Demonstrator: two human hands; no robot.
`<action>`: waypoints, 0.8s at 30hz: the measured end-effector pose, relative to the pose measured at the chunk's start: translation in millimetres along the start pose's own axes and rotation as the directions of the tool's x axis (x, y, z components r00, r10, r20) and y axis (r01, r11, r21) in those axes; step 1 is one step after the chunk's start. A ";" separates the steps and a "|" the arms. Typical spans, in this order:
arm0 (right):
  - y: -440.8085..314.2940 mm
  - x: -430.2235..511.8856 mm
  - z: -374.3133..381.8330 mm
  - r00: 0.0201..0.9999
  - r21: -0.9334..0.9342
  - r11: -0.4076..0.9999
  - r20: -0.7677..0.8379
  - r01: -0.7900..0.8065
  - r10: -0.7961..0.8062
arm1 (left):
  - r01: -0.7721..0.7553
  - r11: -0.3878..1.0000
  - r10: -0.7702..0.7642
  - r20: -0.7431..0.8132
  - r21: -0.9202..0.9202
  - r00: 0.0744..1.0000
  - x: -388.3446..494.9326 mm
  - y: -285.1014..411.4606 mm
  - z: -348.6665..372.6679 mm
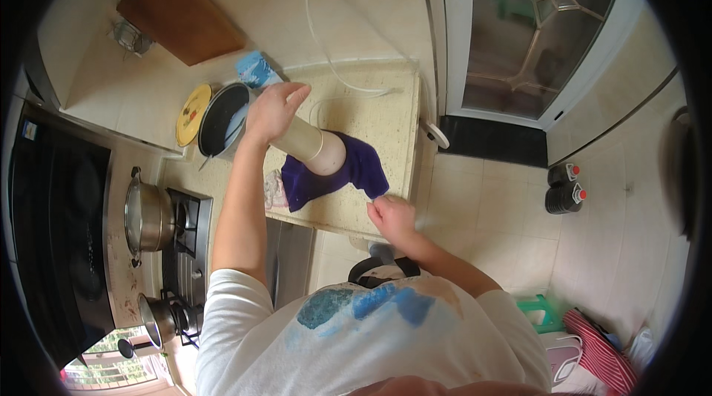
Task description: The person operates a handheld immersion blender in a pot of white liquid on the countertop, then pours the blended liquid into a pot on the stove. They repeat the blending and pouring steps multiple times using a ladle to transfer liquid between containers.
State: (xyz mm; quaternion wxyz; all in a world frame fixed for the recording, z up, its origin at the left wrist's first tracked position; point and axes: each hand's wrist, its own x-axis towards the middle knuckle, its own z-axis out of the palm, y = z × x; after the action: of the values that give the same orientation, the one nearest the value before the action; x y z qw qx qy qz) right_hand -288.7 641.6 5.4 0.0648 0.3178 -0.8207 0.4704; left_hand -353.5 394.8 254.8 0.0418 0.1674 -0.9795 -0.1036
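Observation:
My left hand [275, 111] grips the upper end of a cream cylindrical container, possibly an appliance [303, 140], on the speckled countertop [356, 215]. Its fingers curl over the far side and are partly hidden. A dark purple cloth [364, 165] lies around the rounded base, spread out on both sides of it. At the cloth's near right end, my right hand [393, 218] is closed in a fist on its tip, by the counter's edge. Beside the cloth's left end lies a small pale patterned cloth [275, 190].
Left of the container stand a dark-lined pot [222, 120], a yellow lid [193, 115] and a blue packet [257, 69]. A white cord [311, 29] runs down onto the counter. Steel pots [149, 217] sit on the gas stove [186, 262]. Dark bottles [564, 198] stand on the floor.

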 end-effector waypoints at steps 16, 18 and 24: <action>-1.6 1.7 0.3 0.999 0.009 1.000 -0.034 0.010 -0.010 | -0.006 1.000 0.005 -0.001 -0.005 1.000 -0.4 4.6 -1.6; -1.3 1.2 0.5 0.999 0.006 1.000 -0.036 0.007 -0.007 | -0.015 1.000 0.014 -0.021 -0.025 1.000 -1.1 4.2 0.2; -0.1 1.8 -0.8 0.999 0.013 1.000 -0.039 0.027 -0.027 | -0.026 1.000 0.026 -0.016 0.002 1.000 -2.0 3.7 -0.5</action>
State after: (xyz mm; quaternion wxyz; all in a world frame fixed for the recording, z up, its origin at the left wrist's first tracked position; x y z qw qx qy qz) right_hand -290.2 641.4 6.6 0.0851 0.3199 -0.8118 0.4810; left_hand -352.7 398.7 256.0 0.0507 0.1555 -0.9814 -0.1007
